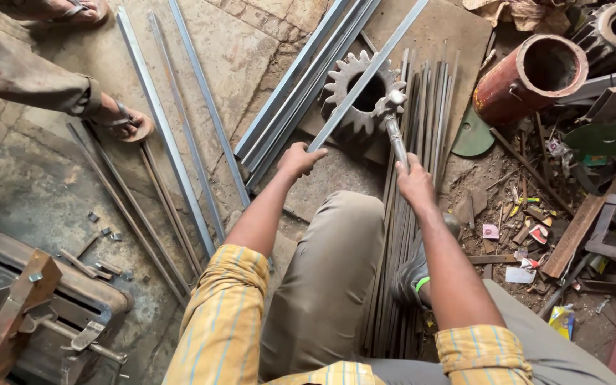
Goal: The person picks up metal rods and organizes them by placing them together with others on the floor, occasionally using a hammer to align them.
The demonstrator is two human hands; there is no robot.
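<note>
Both hands are busy: the left hand (pixel 298 160) is clenched around the near end of a long flat grey steel strip (pixel 366 75), and the right hand (pixel 414 181) grips the handle of a worn steel hammer (pixel 393 114). That strip lies slanted across a big rusty toothed gear wheel (pixel 354 93) on the floor, with the hammer head right on it. Thin dark rods (pixel 422 121) are bundled under the gear, and a rusty red pipe (pixel 529 78) lies off to the right.

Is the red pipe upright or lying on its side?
On its side: the red pipe lies on the floor, its open round end facing up-right, with the inside looking empty.
</note>
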